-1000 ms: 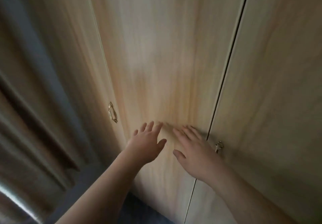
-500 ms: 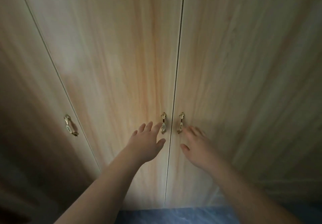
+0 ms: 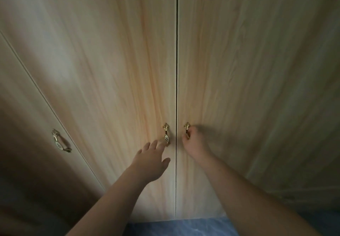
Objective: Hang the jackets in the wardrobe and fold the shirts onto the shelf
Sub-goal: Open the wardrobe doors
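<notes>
Nearest the camera, at 6 o'clock, a strip of blue marbled floor (image 3: 184, 226) meets the foot of the wardrobe (image 3: 110, 70). 2 bare forearms rise over it from 7 o'clock and 5 o'clock toward the middle of the view. The left hand (image 3: 150, 160) is flat and spread, fingers straight and apart, thumb out toward 3 o'clock, holding nothing. Its fingertips reach the lower end of the left handle (image 3: 166, 136) at 1 o'clock from the palm, but whether they touch it cannot be told. The right hand (image 3: 195, 143) is curled round the right handle (image 3: 186, 126), so that only the handle's leaf-shaped top shows above the knuckles. Both handles are brass-coloured and upright, and the left one has a white oval plate with a dark pattern at its middle. They sit just either side of a thin dark seam running from 12 o'clock to 6 o'clock between the left door (image 3: 128, 52) and the right door (image 3: 248, 61). Both doors are closed and flush, pale wood-grain laminate with a warm orange streak near the seam. At 9 o'clock a third door (image 3: 27, 125) carries a matching handle (image 3: 59, 142), tilted in the wide-angle view. The light is dim, the corners at 4 o'clock and 8 o'clock falling into shadow.
</notes>
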